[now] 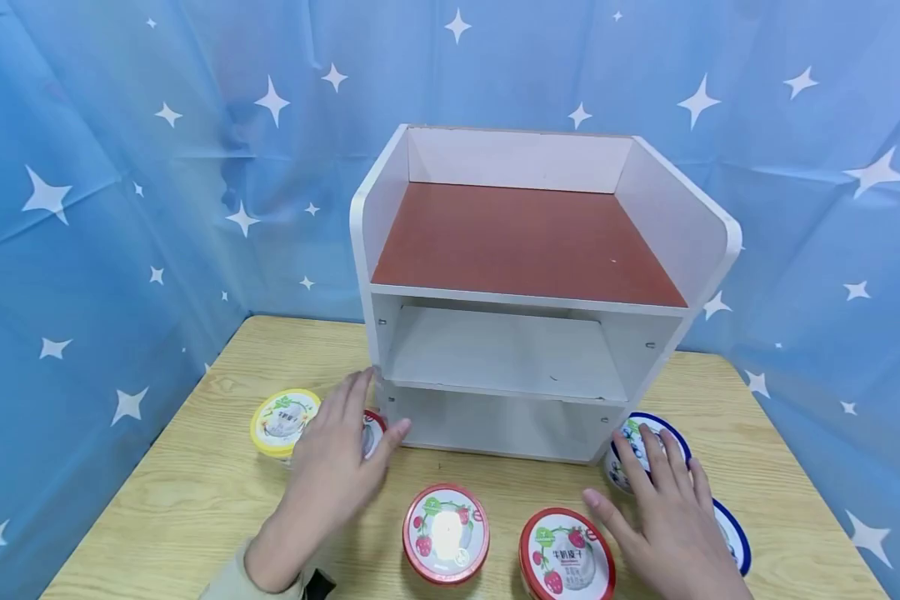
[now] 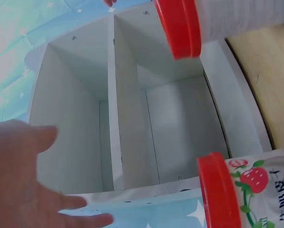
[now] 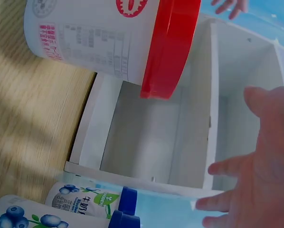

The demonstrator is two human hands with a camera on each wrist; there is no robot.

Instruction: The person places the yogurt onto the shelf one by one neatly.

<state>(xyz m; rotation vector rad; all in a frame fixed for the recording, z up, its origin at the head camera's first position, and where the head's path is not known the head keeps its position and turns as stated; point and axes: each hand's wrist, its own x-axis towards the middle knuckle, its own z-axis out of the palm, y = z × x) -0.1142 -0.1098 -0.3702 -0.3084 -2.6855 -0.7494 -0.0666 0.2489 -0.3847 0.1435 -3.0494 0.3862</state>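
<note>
My left hand (image 1: 333,462) is held with fingers extended at the shelf's left front corner, overlapping a red-lidded tub (image 1: 372,433) that it partly hides. A yellow-lidded tub (image 1: 285,419) stands just left of that hand. On the other side my right hand (image 1: 667,525) spreads its fingers over two blue-lidded tubs, a rear one (image 1: 645,429) and a front one (image 1: 732,537) largely covered by the hand. Between the hands stand two strawberry tubs with red lids, one in the middle (image 1: 446,533) and one nearer the right hand (image 1: 567,557). Neither hand grips anything.
A white shelf unit (image 1: 495,400) with a brown top board (image 1: 525,242) and two front compartments stands on the wooden table (image 1: 195,467). Its middle board (image 2: 114,104) separates the compartments in the left wrist view. A blue curtain (image 1: 120,208) with white stars hangs behind.
</note>
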